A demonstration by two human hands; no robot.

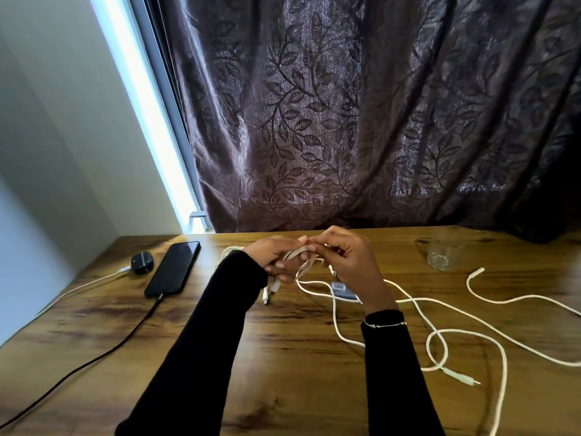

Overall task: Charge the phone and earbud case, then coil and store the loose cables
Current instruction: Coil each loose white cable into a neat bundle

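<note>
Two of the jobs look done already: the phone [174, 268] lies flat at the left of the wooden desk [283, 357] with a black cable [94, 357] plugged into its near end, and the dark earbud case [142, 262] sits just beside it with a thin white lead [88, 283] running into its left side. Whether either is actually drawing power can't be told, the phone screen is dark.

So it's the coiling part that's in hand. The left hand [273, 258] has its fingers curled round a small bundle of white cable loops [298, 254], and the right hand [344, 258] pinches the same cable right next to it, thumb and forefinger closed on the strand, looking like it's feeding another loop. A couple of plugs [270, 291] dangle below the left hand.

Plenty left, by the look of it: a long white cable [440, 338] sprawls over the right half of the desk in loose curves, with one connector end [462, 376] near the front, and another white end [476, 273] near the empty glass [441, 254]. No storage spot is obvious yet.

Writing-wise, there's only a small bluish packet [344, 291] under the right hand with a barcode sticker; nothing on it is readable, and no brand shows anywhere.
</note>
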